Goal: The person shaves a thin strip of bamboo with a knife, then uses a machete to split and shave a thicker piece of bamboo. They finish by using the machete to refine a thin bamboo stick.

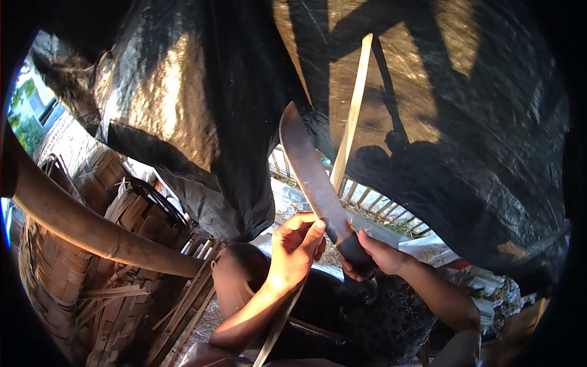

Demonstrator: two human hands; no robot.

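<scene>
Dark sheeting (pixel 501 122) hangs across the upper view, patched with sunlight and crossed by shadows. Below it, the machete (pixel 309 168) stands at mid-view, its long axis running from a tip at upper left to a dark handle (pixel 354 252) at lower right. Behind it rises a pale strip (pixel 353 119), leaning the other way, so that the two cross just above the hands. The blade is on the near side of the crossing.

Nearer the handle is the right hand (pixel 386 254), its fingers curled around the grip and the thumb on the upper side. Opposite it, on the left of the blade, the left hand (pixel 292 254) has its fingers folded in and the thumb pressed to them, seemingly pinching the strip, whose lower length appears beneath that hand and slants toward the wearer's body. Its fingertips lie close by the base of the blade; whether they touch the metal I cannot tell.

Under the hands is the wearer's lap, in shade, with a bare knee (pixel 235 275) to the left. Woven baskets (pixel 58 266) fill the left side, a thick pole (pixel 113 235) slanting in front of them, with slats (pixel 183 309) beside the knee. Beyond the hands runs a barred fence (pixel 373 202); scraps (pixel 492 300) lie at lower right.
</scene>
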